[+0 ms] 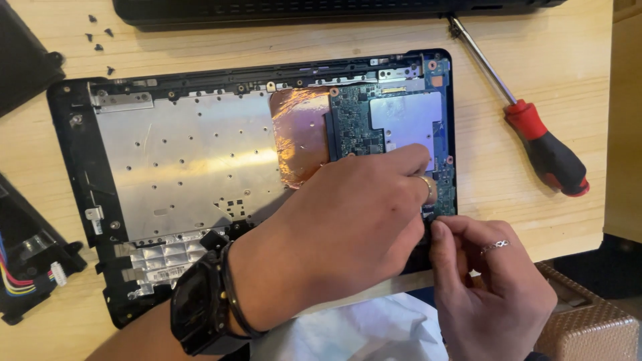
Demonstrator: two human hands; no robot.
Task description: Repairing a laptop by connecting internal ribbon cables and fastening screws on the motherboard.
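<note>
An opened laptop base (73,167) lies on the wooden table, showing a silver metal plate (180,160), a copper foil patch (301,134) and a green circuit board (354,117) with a silver shield (404,117). My left hand (341,234), with a black wristwatch and a ring, rests on the board's lower right part, fingers pressing down. My right hand (485,281), wearing a ring, pinches at the base's near right edge beside the left fingertips. What the fingertips grip is hidden.
A red-and-black screwdriver (535,140) lies right of the base. Several small black screws (100,40) sit at the far left. A black part with coloured wires (27,267) lies at the left edge, another dark laptop part (301,10) at the top, a woven box (588,321) at bottom right.
</note>
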